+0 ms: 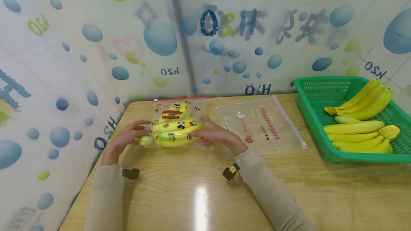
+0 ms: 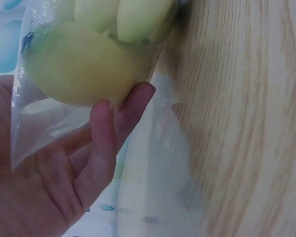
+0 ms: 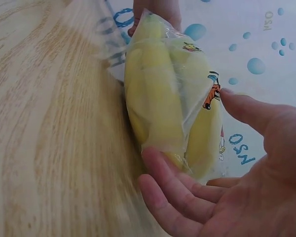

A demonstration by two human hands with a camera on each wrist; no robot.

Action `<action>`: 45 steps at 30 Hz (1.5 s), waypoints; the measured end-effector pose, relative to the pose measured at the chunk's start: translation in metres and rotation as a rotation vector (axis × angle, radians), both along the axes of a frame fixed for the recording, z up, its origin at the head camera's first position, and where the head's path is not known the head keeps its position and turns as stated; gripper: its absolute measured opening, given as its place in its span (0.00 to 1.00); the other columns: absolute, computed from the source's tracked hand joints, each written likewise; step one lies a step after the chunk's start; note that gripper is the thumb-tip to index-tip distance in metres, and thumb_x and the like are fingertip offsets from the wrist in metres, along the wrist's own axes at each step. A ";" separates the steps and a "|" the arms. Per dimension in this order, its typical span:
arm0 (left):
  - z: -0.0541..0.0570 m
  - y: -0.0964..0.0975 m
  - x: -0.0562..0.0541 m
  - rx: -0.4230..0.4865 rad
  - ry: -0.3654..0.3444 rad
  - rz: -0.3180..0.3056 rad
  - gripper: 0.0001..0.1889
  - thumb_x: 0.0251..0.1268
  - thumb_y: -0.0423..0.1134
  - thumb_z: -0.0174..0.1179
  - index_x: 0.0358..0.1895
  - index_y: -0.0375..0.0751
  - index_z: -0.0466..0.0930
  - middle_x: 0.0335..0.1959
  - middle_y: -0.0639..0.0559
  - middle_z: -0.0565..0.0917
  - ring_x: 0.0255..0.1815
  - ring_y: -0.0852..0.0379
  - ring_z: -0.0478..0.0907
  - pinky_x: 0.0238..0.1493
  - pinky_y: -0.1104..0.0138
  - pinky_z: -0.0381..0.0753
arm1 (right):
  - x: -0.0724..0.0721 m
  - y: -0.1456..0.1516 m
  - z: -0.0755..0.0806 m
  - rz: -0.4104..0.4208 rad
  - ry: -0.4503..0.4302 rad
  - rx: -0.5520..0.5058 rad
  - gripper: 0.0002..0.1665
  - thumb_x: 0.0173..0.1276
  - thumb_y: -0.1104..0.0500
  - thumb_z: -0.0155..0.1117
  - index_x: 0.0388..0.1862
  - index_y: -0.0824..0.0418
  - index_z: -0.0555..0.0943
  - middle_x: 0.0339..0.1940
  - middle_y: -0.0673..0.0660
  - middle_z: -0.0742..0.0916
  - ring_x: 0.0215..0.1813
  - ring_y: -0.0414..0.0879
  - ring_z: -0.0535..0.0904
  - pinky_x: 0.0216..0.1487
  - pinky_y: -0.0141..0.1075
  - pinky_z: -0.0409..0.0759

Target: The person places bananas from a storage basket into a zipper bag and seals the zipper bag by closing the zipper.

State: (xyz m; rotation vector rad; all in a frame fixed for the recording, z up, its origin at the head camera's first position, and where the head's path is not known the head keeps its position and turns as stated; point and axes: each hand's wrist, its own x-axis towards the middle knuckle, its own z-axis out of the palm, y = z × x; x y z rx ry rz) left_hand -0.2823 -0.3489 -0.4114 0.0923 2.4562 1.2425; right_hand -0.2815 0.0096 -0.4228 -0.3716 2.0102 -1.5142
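Note:
A clear zip bag (image 1: 192, 108) with a red top strip and printed cartoon figures holds a bunch of yellow bananas (image 1: 173, 140). My left hand (image 1: 133, 134) holds its left end; in the left wrist view, the fingers (image 2: 102, 133) touch the bag beneath a rounded banana end (image 2: 84, 64). At the right end, my right hand (image 1: 213, 131) holds the bag, its thumb (image 3: 246, 106) on the printed side and its fingers (image 3: 182, 192) at the lower end. Whether the red strip is closed cannot be told.
A flat clear bag (image 1: 257, 127) with a lilac strip and pink print lies right of my right hand. Beyond it stands a green basket (image 1: 321, 142) with two banana bunches (image 1: 363, 102). A patterned curtain (image 1: 199, 60) backs the wooden table (image 1: 170, 195).

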 end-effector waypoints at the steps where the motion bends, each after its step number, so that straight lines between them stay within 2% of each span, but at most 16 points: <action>1: 0.000 -0.001 0.000 -0.002 -0.005 -0.004 0.38 0.78 0.56 0.53 0.82 0.42 0.55 0.78 0.31 0.63 0.73 0.35 0.67 0.49 0.60 0.81 | 0.000 0.000 0.000 0.005 -0.009 -0.007 0.61 0.73 0.46 0.65 0.86 0.58 0.34 0.20 0.49 0.70 0.21 0.40 0.62 0.30 0.36 0.66; 3: 0.000 -0.002 0.000 -0.005 -0.020 -0.006 0.38 0.79 0.56 0.53 0.82 0.42 0.53 0.78 0.29 0.61 0.73 0.34 0.67 0.49 0.60 0.81 | -0.001 -0.001 -0.002 0.014 -0.024 -0.021 0.60 0.75 0.46 0.64 0.86 0.59 0.34 0.20 0.49 0.69 0.21 0.40 0.59 0.29 0.37 0.62; 8: 0.000 -0.003 0.000 -0.020 -0.052 -0.003 0.40 0.78 0.57 0.53 0.83 0.42 0.51 0.79 0.28 0.58 0.75 0.32 0.65 0.56 0.55 0.81 | -0.002 -0.003 -0.005 0.018 -0.021 -0.030 0.57 0.76 0.47 0.63 0.85 0.61 0.37 0.23 0.50 0.71 0.21 0.39 0.60 0.28 0.36 0.62; 13: -0.002 -0.004 -0.003 -0.068 -0.056 -0.018 0.40 0.79 0.58 0.52 0.82 0.39 0.50 0.79 0.28 0.59 0.75 0.31 0.65 0.64 0.43 0.77 | -0.001 -0.005 -0.007 0.026 0.016 -0.030 0.51 0.78 0.51 0.61 0.84 0.63 0.42 0.26 0.51 0.74 0.23 0.40 0.64 0.28 0.34 0.66; 16: -0.004 -0.005 -0.004 -0.100 -0.045 -0.023 0.40 0.79 0.59 0.51 0.81 0.36 0.53 0.78 0.29 0.62 0.74 0.32 0.66 0.66 0.40 0.75 | 0.001 -0.006 -0.006 0.019 0.045 0.001 0.50 0.78 0.51 0.60 0.84 0.63 0.43 0.28 0.52 0.76 0.25 0.41 0.68 0.30 0.34 0.71; 22: -0.008 -0.007 -0.006 -0.128 -0.029 -0.033 0.41 0.78 0.60 0.51 0.80 0.34 0.55 0.77 0.29 0.63 0.72 0.35 0.68 0.64 0.43 0.76 | 0.002 -0.005 -0.007 0.003 0.064 0.040 0.51 0.77 0.49 0.61 0.84 0.63 0.43 0.26 0.52 0.77 0.25 0.41 0.70 0.31 0.34 0.73; 26: -0.008 -0.006 -0.005 -0.115 0.004 -0.040 0.37 0.81 0.55 0.50 0.80 0.33 0.55 0.72 0.29 0.68 0.64 0.39 0.72 0.56 0.52 0.78 | 0.002 -0.004 -0.007 0.003 0.077 0.056 0.52 0.77 0.48 0.61 0.85 0.64 0.43 0.30 0.55 0.80 0.27 0.43 0.74 0.32 0.33 0.76; 28: -0.007 -0.004 -0.005 -0.099 0.046 -0.029 0.36 0.81 0.53 0.49 0.80 0.32 0.55 0.71 0.29 0.68 0.63 0.39 0.73 0.55 0.54 0.78 | 0.003 -0.002 -0.006 -0.006 0.094 0.074 0.51 0.77 0.48 0.61 0.85 0.64 0.45 0.35 0.58 0.83 0.31 0.44 0.79 0.34 0.34 0.79; 31: -0.003 0.001 -0.004 -0.076 0.141 0.004 0.35 0.82 0.51 0.48 0.81 0.33 0.53 0.72 0.26 0.67 0.67 0.33 0.72 0.59 0.47 0.80 | 0.002 0.002 -0.004 -0.035 0.134 0.103 0.48 0.77 0.48 0.61 0.84 0.64 0.49 0.42 0.64 0.86 0.36 0.50 0.84 0.38 0.39 0.84; 33: 0.003 0.007 -0.003 -0.096 0.221 0.052 0.36 0.82 0.53 0.49 0.81 0.35 0.55 0.75 0.27 0.65 0.73 0.30 0.68 0.65 0.41 0.77 | 0.001 0.005 -0.001 -0.073 0.165 0.128 0.46 0.77 0.47 0.61 0.83 0.63 0.53 0.48 0.67 0.86 0.42 0.54 0.86 0.43 0.42 0.85; 36: 0.015 0.017 0.000 -0.143 0.369 0.112 0.34 0.81 0.54 0.51 0.78 0.36 0.60 0.75 0.29 0.67 0.75 0.28 0.65 0.70 0.36 0.70 | 0.000 0.010 0.006 -0.123 0.201 0.143 0.42 0.77 0.47 0.60 0.81 0.63 0.58 0.54 0.68 0.85 0.50 0.60 0.86 0.49 0.48 0.86; 39: 0.029 0.031 0.006 -0.175 0.523 0.141 0.30 0.80 0.51 0.53 0.74 0.35 0.67 0.74 0.32 0.70 0.75 0.29 0.65 0.69 0.36 0.71 | 0.000 0.016 0.014 -0.147 0.232 0.136 0.39 0.78 0.48 0.59 0.80 0.63 0.61 0.58 0.68 0.84 0.56 0.63 0.85 0.55 0.53 0.84; 45: 0.049 0.076 0.023 -0.092 0.805 0.146 0.18 0.77 0.38 0.59 0.64 0.33 0.78 0.63 0.35 0.79 0.66 0.36 0.75 0.58 0.42 0.83 | 0.004 0.036 0.035 -0.153 0.284 0.102 0.34 0.79 0.48 0.57 0.77 0.60 0.66 0.61 0.67 0.83 0.60 0.64 0.84 0.61 0.56 0.82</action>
